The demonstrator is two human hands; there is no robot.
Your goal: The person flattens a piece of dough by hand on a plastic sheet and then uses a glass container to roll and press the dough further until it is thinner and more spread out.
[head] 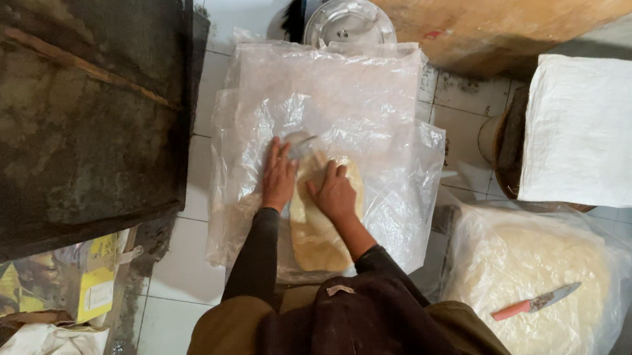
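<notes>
My grip is flat and unclenched: my left hand [278,177] presses the clear plastic sheet [340,100] on the tiled floor, my right hand [334,193] lies on the dough slab [317,237]. I seem to be flattening it; next, even downward pressure.

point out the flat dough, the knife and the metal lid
flat dough [319,241], head view, bare lower part below the hands
knife [536,303], head view, where red handle meets blade
metal lid [347,23], head view, centre of the dome
</notes>
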